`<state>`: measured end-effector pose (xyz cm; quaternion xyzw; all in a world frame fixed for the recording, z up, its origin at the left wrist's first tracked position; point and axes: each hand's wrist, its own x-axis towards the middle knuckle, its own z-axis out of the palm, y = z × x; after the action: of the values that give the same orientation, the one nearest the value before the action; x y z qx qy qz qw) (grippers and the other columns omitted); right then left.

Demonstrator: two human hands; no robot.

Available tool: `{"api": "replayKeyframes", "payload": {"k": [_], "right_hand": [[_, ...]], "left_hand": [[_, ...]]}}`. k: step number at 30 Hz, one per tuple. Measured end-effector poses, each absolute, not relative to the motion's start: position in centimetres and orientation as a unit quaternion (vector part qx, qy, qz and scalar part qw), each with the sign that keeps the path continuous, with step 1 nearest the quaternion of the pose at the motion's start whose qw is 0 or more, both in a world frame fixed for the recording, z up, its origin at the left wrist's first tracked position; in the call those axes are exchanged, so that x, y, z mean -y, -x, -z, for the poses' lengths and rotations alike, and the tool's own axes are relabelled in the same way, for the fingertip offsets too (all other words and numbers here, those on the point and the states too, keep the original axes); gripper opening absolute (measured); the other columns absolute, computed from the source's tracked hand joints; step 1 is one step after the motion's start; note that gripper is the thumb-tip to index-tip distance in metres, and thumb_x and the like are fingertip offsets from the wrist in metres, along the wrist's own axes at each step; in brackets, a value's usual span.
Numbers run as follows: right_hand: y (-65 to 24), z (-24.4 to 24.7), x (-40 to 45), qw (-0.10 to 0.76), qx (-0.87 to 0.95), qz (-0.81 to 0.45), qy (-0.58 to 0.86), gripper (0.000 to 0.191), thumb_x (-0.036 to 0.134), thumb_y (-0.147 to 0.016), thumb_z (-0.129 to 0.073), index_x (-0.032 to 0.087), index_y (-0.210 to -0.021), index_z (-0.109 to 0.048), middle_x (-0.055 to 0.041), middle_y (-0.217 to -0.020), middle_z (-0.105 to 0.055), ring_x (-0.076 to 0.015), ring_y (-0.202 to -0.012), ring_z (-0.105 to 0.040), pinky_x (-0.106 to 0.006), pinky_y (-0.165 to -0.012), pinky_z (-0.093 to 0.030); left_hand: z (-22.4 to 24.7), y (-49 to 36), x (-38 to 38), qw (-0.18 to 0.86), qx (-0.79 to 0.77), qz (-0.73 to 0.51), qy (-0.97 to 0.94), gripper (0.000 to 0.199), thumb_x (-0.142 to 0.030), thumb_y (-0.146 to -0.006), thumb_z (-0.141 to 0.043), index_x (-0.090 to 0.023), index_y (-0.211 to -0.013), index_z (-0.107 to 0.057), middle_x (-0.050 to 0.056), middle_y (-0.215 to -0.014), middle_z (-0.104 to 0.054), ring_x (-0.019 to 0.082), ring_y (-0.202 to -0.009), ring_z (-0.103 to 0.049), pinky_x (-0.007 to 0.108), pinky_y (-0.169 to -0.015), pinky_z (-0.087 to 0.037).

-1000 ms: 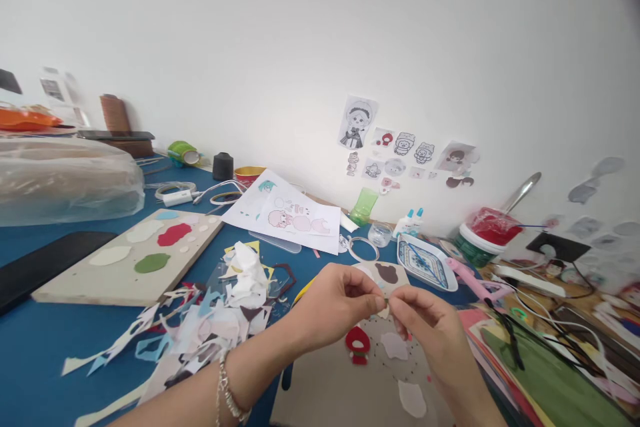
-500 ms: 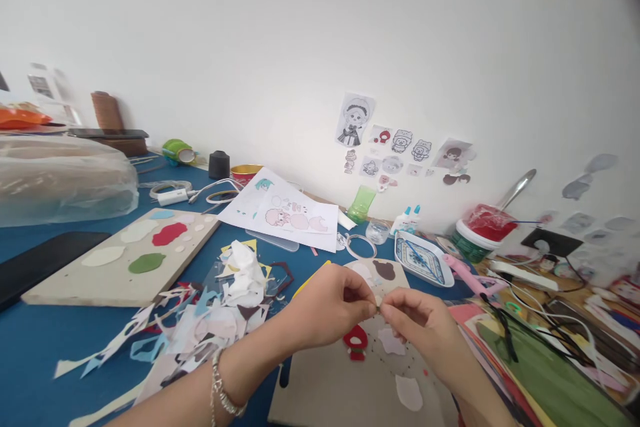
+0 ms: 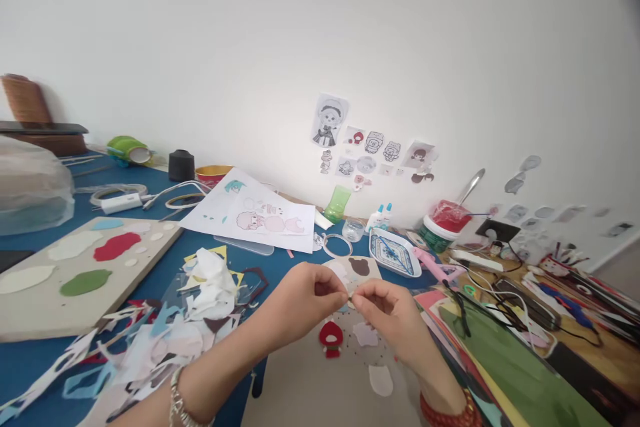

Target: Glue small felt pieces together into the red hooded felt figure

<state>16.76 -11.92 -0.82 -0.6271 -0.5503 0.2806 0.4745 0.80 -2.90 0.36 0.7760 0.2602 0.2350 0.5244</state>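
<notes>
My left hand (image 3: 313, 293) and my right hand (image 3: 387, 310) meet fingertip to fingertip above a pale board (image 3: 295, 380). Both are closed in a pinch around one tiny pale piece (image 3: 351, 300), mostly covered by the fingers, so its kind is unclear. Lying on the board beneath are a red hooded figure cut-out (image 3: 331, 339), a pale lilac cut-out (image 3: 366, 334) and a whitish rounded cut-out (image 3: 381, 380). A dark brown cut-out (image 3: 359, 266) rests toward the board's far edge.
Left of my arm lies a heap of paper scraps (image 3: 155, 340), with another board (image 3: 145, 257) of coloured shapes behind. Drawing sheets (image 3: 270, 223), a patterned tray (image 3: 395, 253) and glue bottles (image 3: 380, 217) stand farther back. Coloured sheets (image 3: 530, 353) are stacked at right.
The view has swung to the right, so everything appears shifted left. More of the right side and a red bracelet on my right wrist now show. Both hands keep their pinch.
</notes>
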Motion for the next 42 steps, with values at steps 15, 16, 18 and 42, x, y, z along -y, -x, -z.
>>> {"api": "replayKeyframes", "payload": {"k": [15, 16, 18, 42], "right_hand": [[-16.3, 1.2, 11.9, 0.459, 0.572, -0.249, 0.632, 0.028, 0.042, -0.081, -0.059, 0.015, -0.074, -0.063, -0.0005, -0.065, -0.058, -0.0109, -0.056, -0.047, -0.022, -0.051, -0.039], [-16.2, 1.1, 12.1, 0.453, 0.576, -0.24, 0.637, 0.03, 0.044, -0.081, -0.059, 0.015, -0.075, -0.064, -0.0011, -0.067, -0.059, -0.0112, -0.056, -0.049, -0.022, -0.051, -0.04], [-16.4, 0.6, 12.3, 0.436, 0.58, -0.211, 0.656, 0.034, 0.047, -0.082, -0.056, 0.015, -0.079, -0.066, -0.0026, -0.071, -0.063, -0.0126, -0.058, -0.051, -0.024, -0.051, -0.042], [-35.6, 0.5, 6.7, -0.069, 0.317, 0.002, 0.946, 0.031, 0.033, -0.091, -0.059, 0.015, -0.115, -0.057, -0.0087, -0.116, -0.059, -0.0215, -0.098, -0.061, -0.041, -0.083, -0.052]], "left_hand": [[-0.8, -0.6, 2.7, 0.503, -0.267, -0.216, -0.793, 0.016, -0.029, -0.074, -0.056, -0.015, -0.069, -0.064, -0.001, -0.06, -0.056, 0.01, -0.055, -0.045, 0.022, -0.051, -0.035], [-0.9, -0.6, 2.7, 0.5, -0.269, -0.215, -0.795, 0.017, -0.03, -0.074, -0.056, -0.016, -0.069, -0.063, -0.002, -0.059, -0.055, 0.01, -0.054, -0.044, 0.022, -0.051, -0.034], [-1.0, -0.5, 2.6, 0.501, -0.269, -0.218, -0.793, 0.018, -0.032, -0.075, -0.056, -0.016, -0.07, -0.062, -0.002, -0.059, -0.054, 0.011, -0.054, -0.044, 0.022, -0.05, -0.033], [-1.5, 2.1, -0.1, 0.527, -0.213, -0.199, -0.798, 0.02, -0.031, -0.071, -0.056, -0.014, -0.074, -0.067, 0.008, -0.074, -0.068, 0.019, -0.07, -0.061, 0.026, -0.059, -0.044]]}}
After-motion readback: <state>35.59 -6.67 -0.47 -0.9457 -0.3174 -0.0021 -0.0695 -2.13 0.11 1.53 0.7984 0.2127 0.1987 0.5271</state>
